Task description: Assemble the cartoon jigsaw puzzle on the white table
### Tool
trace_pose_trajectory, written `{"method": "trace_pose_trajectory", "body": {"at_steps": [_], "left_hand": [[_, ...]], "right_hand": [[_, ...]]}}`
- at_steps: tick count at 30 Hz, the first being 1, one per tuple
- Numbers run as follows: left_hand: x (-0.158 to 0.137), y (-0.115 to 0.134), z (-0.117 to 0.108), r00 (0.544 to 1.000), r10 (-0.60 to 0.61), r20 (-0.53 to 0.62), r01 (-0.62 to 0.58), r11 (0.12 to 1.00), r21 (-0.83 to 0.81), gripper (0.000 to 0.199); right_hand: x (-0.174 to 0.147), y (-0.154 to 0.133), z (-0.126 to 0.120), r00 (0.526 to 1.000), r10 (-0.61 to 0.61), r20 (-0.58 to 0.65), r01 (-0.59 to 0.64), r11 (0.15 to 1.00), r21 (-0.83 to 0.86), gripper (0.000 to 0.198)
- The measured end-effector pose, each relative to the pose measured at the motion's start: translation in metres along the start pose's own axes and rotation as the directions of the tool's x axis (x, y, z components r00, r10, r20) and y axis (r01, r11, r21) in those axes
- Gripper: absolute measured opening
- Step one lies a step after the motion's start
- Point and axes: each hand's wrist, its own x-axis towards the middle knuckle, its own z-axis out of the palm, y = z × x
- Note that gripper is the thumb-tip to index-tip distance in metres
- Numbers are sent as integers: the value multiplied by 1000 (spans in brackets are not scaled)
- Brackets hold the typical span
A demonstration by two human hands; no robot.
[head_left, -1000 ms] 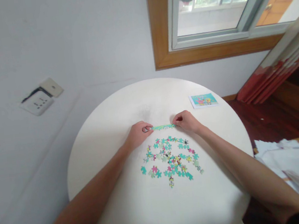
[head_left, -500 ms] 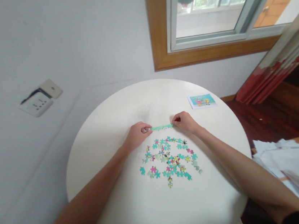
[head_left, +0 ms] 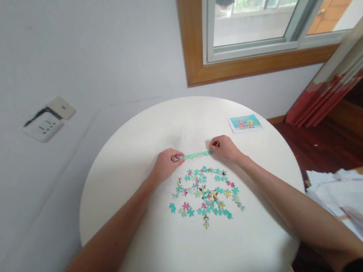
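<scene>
A narrow strip of joined jigsaw pieces (head_left: 197, 155), turquoise with a pale lower side, lies across the middle of the white round table. My left hand (head_left: 167, 163) pinches its left end between thumb and fingers. At the right end my right hand (head_left: 224, 147) is closed on the same strip, fingertips partly hiding that end. Just below the strip, loose jigsaw pieces (head_left: 220, 190) in turquoise, pink, yellow and pale green are scattered, some touching or overlapping.
A small picture card (head_left: 245, 123) with cartoon figures lies toward the table's back right. The round table (head_left: 170, 261) stands against a wall below a window (head_left: 254, 25). Papers (head_left: 358, 207) are piled to the right, beyond the table edge. A wall socket (head_left: 44, 125) is at left.
Hardly anything differs. Both hands stay at the ends of the strip, with only a slight shift of the right fingers; the loose pieces lie as before.
</scene>
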Motion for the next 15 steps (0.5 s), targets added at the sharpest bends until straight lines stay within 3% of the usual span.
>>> {"method": "trace_pose_trajectory", "body": {"at_steps": [15], "left_hand": [[0, 2, -1, 1000, -2, 0, 2, 1000, -20, 20]], "right_hand": [[-8, 8, -12, 997, -49, 62, 51, 998, -25, 13]]}}
